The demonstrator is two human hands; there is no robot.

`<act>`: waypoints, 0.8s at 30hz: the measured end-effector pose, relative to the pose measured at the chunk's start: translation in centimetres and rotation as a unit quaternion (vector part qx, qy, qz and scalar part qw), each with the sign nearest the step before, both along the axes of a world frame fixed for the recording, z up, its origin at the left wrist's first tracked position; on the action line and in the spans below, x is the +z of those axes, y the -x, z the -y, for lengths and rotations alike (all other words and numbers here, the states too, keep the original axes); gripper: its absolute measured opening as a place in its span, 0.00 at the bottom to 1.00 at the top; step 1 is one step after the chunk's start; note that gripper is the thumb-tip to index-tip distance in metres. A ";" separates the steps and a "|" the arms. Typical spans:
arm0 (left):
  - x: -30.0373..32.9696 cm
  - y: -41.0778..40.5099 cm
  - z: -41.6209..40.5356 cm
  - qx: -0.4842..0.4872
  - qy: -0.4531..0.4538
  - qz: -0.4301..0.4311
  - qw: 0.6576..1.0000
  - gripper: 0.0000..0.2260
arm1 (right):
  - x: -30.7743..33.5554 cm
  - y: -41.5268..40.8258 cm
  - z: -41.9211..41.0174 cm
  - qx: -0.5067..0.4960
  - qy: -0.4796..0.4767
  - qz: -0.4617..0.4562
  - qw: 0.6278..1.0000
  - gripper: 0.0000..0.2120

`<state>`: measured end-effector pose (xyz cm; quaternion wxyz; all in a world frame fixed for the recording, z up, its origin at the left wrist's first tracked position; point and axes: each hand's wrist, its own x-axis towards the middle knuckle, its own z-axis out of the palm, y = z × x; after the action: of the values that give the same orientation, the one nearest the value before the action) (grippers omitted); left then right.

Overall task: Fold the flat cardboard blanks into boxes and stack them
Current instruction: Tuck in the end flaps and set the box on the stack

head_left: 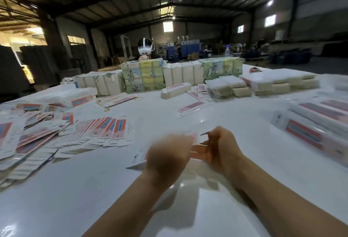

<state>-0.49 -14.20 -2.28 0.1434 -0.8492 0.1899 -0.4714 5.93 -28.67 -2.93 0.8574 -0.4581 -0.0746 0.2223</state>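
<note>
Blank in hand: one cardboard blank (195, 149) pinched between left hand (167, 154) and right hand (222, 148) above the table (244, 123), part-folded, blurred.
Done: folded boxes (318, 123) stacked at right.
Left: flat blanks (105, 129) fanned at left, many.

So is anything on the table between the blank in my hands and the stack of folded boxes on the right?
Nothing visible: bare white table lies between the pink-and-white cardboard blank and the folded pink-and-white boxes.
</note>
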 end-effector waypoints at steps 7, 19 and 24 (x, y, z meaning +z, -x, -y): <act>-0.8 0.5 -0.8 -0.051 0.142 -0.110 0.982 0.10 | 0.0 -0.2 0.5 0.057 0.093 0.095 0.989 0.11; -0.1 0.1 -2.8 -0.021 0.195 -0.234 0.952 0.44 | 0.8 0.3 1.3 0.150 0.048 0.069 0.985 0.19; 0.0 0.4 -2.7 -0.033 0.162 -0.205 0.965 0.43 | 0.3 -0.1 1.4 0.141 0.052 0.097 0.984 0.21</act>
<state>-0.90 -11.54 -2.32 -0.0538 -0.9330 0.1642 -0.3158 6.04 -30.11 -2.59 0.7809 -0.5066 -0.2095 0.2995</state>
